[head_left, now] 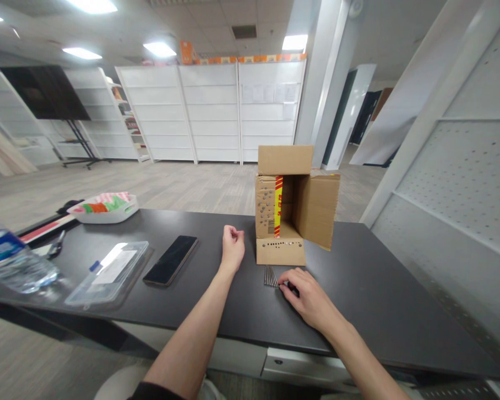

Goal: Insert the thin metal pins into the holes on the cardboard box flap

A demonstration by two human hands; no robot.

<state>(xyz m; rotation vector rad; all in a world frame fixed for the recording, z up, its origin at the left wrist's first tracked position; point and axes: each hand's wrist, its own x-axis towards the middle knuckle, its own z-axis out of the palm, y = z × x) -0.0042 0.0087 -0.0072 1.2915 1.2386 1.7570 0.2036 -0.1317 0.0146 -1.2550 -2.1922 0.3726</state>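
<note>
My left hand point(232, 248) is closed above the dark tabletop, left of an open cardboard box point(265, 208); whatever its curled fingers may hold is hidden. Close to the table's front, my right hand point(307, 294) has thumb and forefinger drawn together at the right end of a row of slim metal rods point(270, 276), like nails or screws. A small dark patch shows under those fingers, too unclear to name. The box opens toward me, one flap swung right and another lowered in front. Small metal dots and holes mark its left panel and the lower flap point(280, 255).
Left of my hands lie a black phone point(170, 260) and a clear plastic case point(110, 272). Farther left are a water bottle point(14, 258) and a white tray point(108, 215) holding colourful packets. A perforated white panel point(462, 166) stands along the right side.
</note>
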